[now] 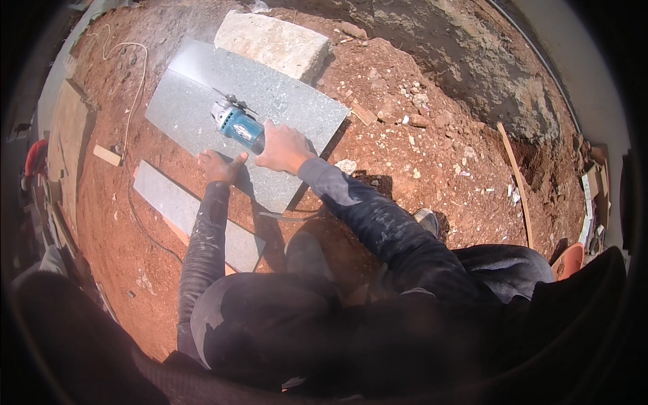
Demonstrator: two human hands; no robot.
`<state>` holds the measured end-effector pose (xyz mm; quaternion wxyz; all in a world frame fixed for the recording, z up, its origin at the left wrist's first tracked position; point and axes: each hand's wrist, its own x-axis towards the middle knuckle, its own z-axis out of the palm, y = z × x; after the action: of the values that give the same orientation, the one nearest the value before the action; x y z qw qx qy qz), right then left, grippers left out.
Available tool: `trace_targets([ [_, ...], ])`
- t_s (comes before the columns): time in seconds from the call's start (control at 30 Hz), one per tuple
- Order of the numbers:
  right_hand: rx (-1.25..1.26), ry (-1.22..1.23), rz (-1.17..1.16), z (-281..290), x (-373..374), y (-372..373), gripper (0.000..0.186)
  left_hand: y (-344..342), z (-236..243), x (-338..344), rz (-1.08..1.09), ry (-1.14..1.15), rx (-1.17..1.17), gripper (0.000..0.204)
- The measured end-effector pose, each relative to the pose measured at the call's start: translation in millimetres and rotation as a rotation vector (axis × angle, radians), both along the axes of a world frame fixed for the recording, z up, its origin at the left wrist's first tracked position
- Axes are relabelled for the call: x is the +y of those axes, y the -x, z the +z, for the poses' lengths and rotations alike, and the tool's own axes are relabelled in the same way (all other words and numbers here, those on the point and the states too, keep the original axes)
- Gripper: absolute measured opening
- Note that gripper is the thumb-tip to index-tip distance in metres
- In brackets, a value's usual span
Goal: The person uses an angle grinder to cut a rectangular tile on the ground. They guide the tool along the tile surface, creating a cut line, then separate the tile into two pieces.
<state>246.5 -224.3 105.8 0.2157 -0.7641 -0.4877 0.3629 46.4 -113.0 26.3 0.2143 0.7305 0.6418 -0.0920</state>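
Observation:
My right hand (286,147) is wrapped around the rear of a teal angle grinder (241,128). The grinder's metal head and dark guard rest over a large grey stone slab (283,111). From the head a thin straight line runs toward the slab's far left edge, with pale dust around it. The disc itself is hard to make out. My left hand (219,167) lies with fingers apart on the slab's near edge, thumb pointing toward the grinder, holding nothing. A narrower grey stone strip (233,246) lies on the soil by my left forearm.
A rough pale stone block (270,42) sits against the slab's far side. A cord (297,217) shows beside the slab's near corner, and a white cable (143,71) crosses the soil at left. A wooden board (73,148) stands far left; a wooden stake (516,185) lies right.

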Motion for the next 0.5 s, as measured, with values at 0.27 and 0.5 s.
trace_targets([
  [0.27,0.003,0.010,0.011,-3.8,-2.8,-1.5,0.063,-0.2,2.5,-0.9,0.005,0.003,-0.009,0.131],
  [0.5,0.016,0.014,0.014,-2.7,-6.6,-3.7,0.063,-1.4,1.7,0.1,0.013,0.006,0.015,0.131],
])
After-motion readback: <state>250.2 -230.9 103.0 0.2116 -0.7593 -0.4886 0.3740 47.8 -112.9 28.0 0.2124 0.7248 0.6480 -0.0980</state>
